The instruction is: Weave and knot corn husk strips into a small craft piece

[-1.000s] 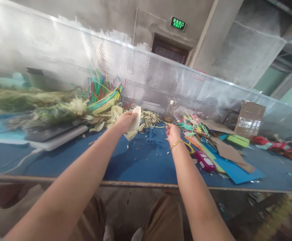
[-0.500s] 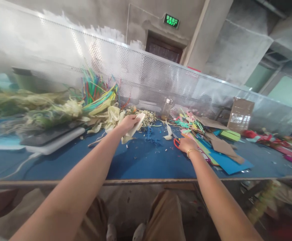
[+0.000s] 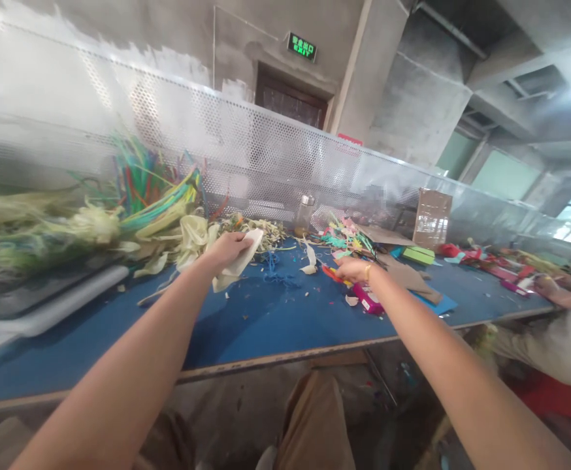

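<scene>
Pale husk-like sheets (image 3: 239, 262) are pinched in my left hand (image 3: 229, 249), over the blue table. My right hand (image 3: 353, 269), with a bracelet at its wrist, is at a red-handled tool (image 3: 332, 273), apparently scissors; its fingers are closed, and my hand hides part of it. A magenta box (image 3: 368, 299) lies just below my right hand. Between my hands are a small pale husk piece (image 3: 309, 260) and tangled blue string (image 3: 278, 275). More crumpled pale husks (image 3: 193, 236) lie to the left of my left hand.
A clear bottle (image 3: 305, 214) stands by the perforated metal screen (image 3: 280, 140). Colourful stems (image 3: 143, 179) and a white-edged device (image 3: 80, 303) are on the left. Cardboard (image 3: 432, 215) and a person's arm (image 3: 564, 297) are on the right.
The view has swung to the right. The magenta box now shows more fully below my right hand, and a person at the far right has come into view. My left hand still holds the husk sheets.
</scene>
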Motion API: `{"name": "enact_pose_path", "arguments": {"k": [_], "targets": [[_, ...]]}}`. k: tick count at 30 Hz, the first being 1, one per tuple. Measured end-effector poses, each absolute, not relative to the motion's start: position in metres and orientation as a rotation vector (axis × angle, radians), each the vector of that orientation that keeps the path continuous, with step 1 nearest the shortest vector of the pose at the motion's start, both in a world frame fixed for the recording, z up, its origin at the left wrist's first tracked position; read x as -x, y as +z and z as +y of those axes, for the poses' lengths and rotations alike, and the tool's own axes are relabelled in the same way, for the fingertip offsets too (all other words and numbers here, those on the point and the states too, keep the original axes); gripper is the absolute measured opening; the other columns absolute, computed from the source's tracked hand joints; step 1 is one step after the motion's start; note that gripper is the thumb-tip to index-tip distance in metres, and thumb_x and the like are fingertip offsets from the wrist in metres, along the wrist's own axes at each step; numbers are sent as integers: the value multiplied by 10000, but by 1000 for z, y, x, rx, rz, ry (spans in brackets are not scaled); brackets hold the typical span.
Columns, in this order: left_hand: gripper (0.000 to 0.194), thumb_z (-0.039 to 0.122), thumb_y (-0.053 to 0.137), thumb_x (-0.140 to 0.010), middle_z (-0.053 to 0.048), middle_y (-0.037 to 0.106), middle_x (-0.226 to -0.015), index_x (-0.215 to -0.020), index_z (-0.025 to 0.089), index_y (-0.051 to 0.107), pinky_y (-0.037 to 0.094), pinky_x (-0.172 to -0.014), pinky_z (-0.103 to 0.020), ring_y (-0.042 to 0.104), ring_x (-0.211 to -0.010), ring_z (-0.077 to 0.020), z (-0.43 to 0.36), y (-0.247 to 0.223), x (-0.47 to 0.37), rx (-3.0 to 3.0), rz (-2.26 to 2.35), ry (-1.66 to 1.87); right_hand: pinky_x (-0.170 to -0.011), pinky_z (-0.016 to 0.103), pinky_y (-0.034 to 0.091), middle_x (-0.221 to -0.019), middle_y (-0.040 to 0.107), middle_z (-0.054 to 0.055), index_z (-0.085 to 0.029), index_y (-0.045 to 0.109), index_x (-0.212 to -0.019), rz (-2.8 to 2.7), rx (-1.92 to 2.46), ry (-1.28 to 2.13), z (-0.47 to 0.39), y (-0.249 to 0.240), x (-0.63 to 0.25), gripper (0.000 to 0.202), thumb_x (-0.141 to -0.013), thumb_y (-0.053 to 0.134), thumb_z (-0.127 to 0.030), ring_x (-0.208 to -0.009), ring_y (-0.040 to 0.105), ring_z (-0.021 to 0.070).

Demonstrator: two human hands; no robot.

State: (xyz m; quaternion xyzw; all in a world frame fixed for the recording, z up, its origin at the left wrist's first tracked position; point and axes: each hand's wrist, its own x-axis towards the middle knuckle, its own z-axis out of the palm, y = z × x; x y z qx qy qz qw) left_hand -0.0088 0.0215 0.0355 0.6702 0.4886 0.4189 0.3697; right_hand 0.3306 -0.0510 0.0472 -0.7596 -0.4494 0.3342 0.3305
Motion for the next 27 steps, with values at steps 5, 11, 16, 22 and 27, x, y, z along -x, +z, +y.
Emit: {"name": "enact_pose_path", "arguments": {"k": [5,11,16,22,27], "targets": [[194,379,578,-700,17,450,-519,-625,200,561,253,-505,-266,394,-486,-135,13,42,5,-1744,1236,1042,-451,169,368,-631,593,-19,-170,500,-763,-1100,1451,1494,-86,52,-326,194,-655,650,-111,-508,532,93],[232,412,603,-681,12,465,-539,-596,206,540,245,-521,-272,401,-502,-136,17,37,4,-1782,1183,1066,-496,177,404,-632,522,-54,-174,551,-947,-1134,962,1465,-118,45,-260,291,-690,687,-186,-532,499,70],[260,442,600,-685,10,472,-534,-582,208,556,239,-522,-271,401,-523,-138,22,36,5,-1859,1219,1181,-552,212,470,-830,631,-10,-238,520,-1117,-1406,1155,1203,-122,44,-218,564,-596,669,-83,-680,597,123],[257,444,593,-677,13,490,-546,-586,204,607,240,-529,-273,404,-549,-143,26,37,6,-1962,1277,1325,-506,203,401,-720,588,-50,-231,562,-1027,-1600,1433,790,-108,33,-202,449,-608,715,-174,-539,502,86],[230,424,607,-668,2,527,-568,-597,205,616,248,-528,-278,431,-548,-148,21,40,5,-1954,1275,1285,-562,226,399,-702,591,-47,-246,581,-1025,-1660,1550,541,-98,27,-208,466,-602,768,-296,-584,516,111]]}}
